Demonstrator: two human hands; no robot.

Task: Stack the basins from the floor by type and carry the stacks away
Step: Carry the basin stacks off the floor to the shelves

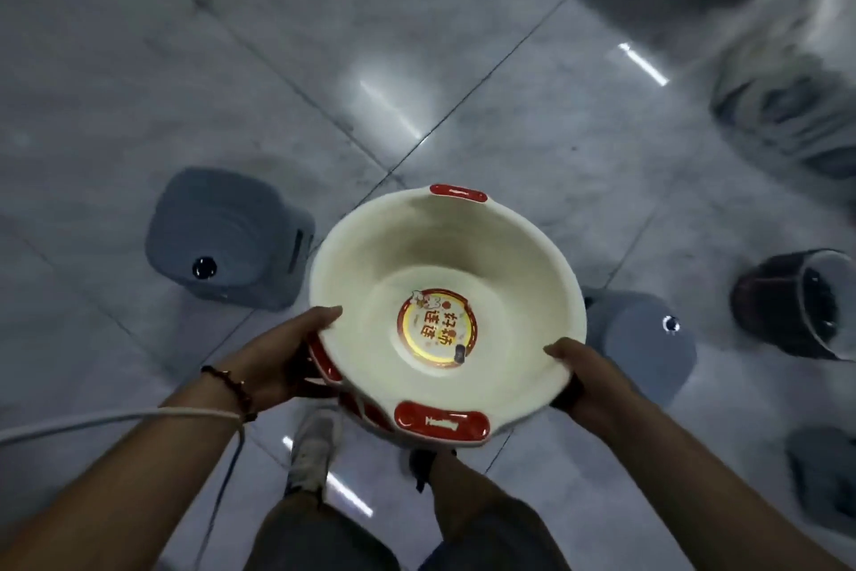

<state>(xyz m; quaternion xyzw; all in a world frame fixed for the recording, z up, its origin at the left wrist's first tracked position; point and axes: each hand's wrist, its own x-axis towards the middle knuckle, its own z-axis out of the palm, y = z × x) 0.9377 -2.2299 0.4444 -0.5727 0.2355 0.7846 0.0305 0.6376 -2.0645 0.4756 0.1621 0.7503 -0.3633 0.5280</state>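
I hold a stack of cream basins (468,255) with red handles in front of me, above the floor. A round red and yellow label sits on the bottom of the top one. My left hand (282,357) grips the stack's left rim, thumb over the edge. On the right rim, my right hand (588,378) holds the same way. Red handles of lower basins show under the left side. A grey square basin (231,237) lies upside down on the floor to the left. Another grey upturned basin (648,343) lies to the right, partly hidden by the stack.
The floor is glossy grey tile (139,61). A dark round basin (801,306) lies tilted at the right edge. Blurred grey basins (787,102) sit at the upper right, another (824,473) at the lower right. My shoes (315,445) are below the stack. A white cable (92,422) crosses my left forearm.
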